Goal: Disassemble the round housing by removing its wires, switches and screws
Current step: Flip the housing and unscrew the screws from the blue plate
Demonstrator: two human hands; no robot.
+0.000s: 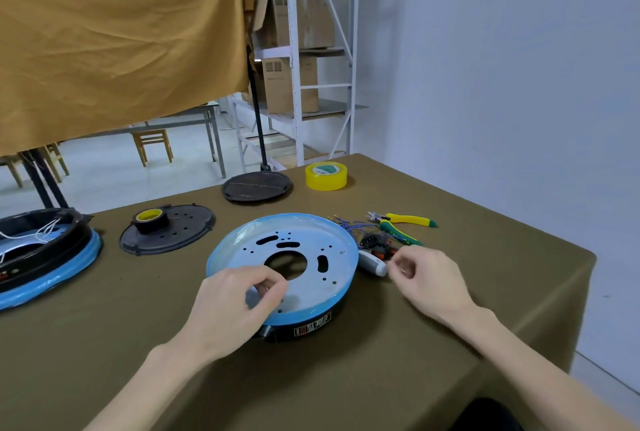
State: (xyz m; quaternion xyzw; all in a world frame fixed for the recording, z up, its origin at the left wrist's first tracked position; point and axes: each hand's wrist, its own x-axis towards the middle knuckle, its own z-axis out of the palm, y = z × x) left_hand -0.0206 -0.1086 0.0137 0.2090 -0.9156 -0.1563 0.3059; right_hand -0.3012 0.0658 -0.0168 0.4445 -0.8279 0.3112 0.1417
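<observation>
The round housing [304, 243] lies in the middle of the table, a pale metal plate with slots and a centre hole, blue film round its rim, black body below. My left hand [239, 299] is over its near edge, fingertips pinched together on something small that I cannot make out. My right hand [426, 274] hovers just right of the housing with curled fingers and seems to pinch a tiny part. Beside it lie a white-handled screwdriver [372, 262], removed black switches [377, 243] and blue wires [349, 224].
Yellow-green pliers [405, 222] lie behind the wires. A yellow tape roll [326, 176] and a dark round plate [256, 186] sit at the back. A black cover with a tape roll [166, 229] and a second housing [41, 254] are at the left. The table edge drops off at right.
</observation>
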